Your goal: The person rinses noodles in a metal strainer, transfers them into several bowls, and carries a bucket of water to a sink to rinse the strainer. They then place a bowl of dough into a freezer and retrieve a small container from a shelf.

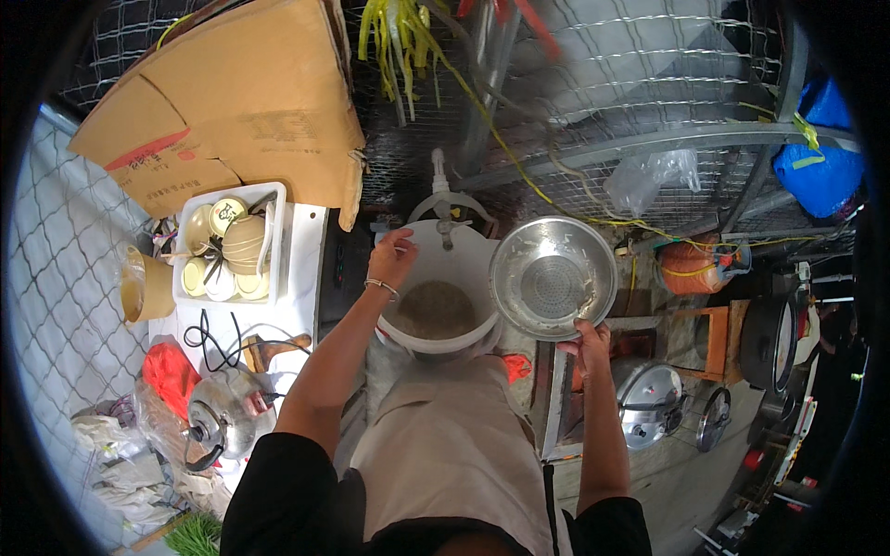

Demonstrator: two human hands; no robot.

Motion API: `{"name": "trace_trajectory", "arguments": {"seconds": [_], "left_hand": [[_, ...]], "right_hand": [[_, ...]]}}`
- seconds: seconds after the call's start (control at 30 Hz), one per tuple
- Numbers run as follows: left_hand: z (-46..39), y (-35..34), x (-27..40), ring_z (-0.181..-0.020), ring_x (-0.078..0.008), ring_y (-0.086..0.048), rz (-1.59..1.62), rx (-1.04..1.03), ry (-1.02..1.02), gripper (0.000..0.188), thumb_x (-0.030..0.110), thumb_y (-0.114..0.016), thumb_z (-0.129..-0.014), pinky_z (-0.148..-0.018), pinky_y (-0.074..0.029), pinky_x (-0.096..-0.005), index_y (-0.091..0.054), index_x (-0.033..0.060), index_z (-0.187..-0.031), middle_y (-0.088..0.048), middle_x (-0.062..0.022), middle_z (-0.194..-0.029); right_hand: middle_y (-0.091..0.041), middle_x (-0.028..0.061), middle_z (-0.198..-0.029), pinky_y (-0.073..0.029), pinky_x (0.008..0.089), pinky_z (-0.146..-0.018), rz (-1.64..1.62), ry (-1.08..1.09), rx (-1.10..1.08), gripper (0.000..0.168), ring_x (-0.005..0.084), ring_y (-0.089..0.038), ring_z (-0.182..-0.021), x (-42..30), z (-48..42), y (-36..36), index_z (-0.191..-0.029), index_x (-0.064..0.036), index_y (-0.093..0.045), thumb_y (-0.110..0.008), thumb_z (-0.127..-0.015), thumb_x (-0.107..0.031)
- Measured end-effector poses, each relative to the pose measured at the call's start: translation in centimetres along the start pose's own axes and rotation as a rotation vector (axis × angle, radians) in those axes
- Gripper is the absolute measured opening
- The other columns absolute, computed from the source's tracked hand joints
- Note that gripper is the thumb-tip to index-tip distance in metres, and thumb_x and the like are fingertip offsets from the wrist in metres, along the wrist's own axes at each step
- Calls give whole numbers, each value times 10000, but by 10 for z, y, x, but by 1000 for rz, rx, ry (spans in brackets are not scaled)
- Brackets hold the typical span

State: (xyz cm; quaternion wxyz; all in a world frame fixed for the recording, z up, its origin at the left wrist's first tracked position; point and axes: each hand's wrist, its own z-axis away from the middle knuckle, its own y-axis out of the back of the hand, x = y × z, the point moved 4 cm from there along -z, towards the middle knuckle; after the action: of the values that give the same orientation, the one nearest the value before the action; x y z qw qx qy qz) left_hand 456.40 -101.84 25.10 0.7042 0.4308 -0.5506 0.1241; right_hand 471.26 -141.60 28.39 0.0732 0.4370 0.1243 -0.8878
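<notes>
My right hand [589,346] grips the lower rim of a stainless steel colander [507,292], a perforated bowl. Pale scraps cling to its inner wall. It is held just right of a large white bucket [438,340] in front of me. Murky brownish liquid [437,309] covers the bucket's bottom. My left hand [392,258], with a bracelet at the wrist, is raised over the bucket's left rim, fingers loosely bent and nothing visible in them. A tap [445,215] points down into the bucket from its far side, right of my left hand.
On the left table [302,257] stand a white bin [278,243] of bowls and lidded tubs, and a steel kettle [233,410]. A cardboard sheet [229,104] leans behind. To my right are a pressure cooker [646,396], a wooden stool [716,340] and a metal frame [553,410].
</notes>
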Motion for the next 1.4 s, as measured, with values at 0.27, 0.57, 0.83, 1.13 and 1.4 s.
{"name": "trace_trajectory", "arguments": {"seconds": [0.27,0.57,0.83,1.13,1.4], "left_hand": [[-30,-16,25,-700,-258,-644,-303,-110,108,308,260,-661,-760,-653,-504,-380,-600,116,-1025,-651,-73,-730],[-47,-48,56,-749,-301,-647,-425,-389,18,390,264,-603,-795,-726,-504,-426,-562,153,-1167,-666,-114,-770],[-51,-83,62,-882,-352,-621,-533,-432,-90,446,268,-559,-826,-786,-493,-452,-513,98,-1237,-651,-185,-976],[-60,-67,68,-906,-364,-611,-570,-422,-76,365,252,-517,-855,-817,-477,-460,-544,100,-1186,-637,-187,-1016],[-53,-70,67,-947,-371,-592,-499,-458,-128,399,242,-504,-856,-842,-468,-458,-526,108,-1231,-621,-190,-1060]], "right_hand": [[-615,161,-955,-601,350,-514,-31,18,56,373,266,-660,-706,8,7,12,-1127,35,-481,-571,-793,-105],[-617,120,-917,-594,338,-502,-77,3,104,308,219,-655,-728,16,13,20,-1042,38,-507,-590,-796,-127],[-636,115,-876,-589,317,-482,-126,39,116,281,212,-662,-676,20,13,26,-1030,38,-542,-575,-803,-125],[-623,127,-917,-589,323,-480,-86,9,61,344,222,-659,-694,15,8,29,-1092,33,-493,-578,-799,-128],[-616,123,-931,-593,344,-492,-55,12,78,346,236,-661,-733,9,9,22,-1099,19,-485,-580,-799,-126]]}}
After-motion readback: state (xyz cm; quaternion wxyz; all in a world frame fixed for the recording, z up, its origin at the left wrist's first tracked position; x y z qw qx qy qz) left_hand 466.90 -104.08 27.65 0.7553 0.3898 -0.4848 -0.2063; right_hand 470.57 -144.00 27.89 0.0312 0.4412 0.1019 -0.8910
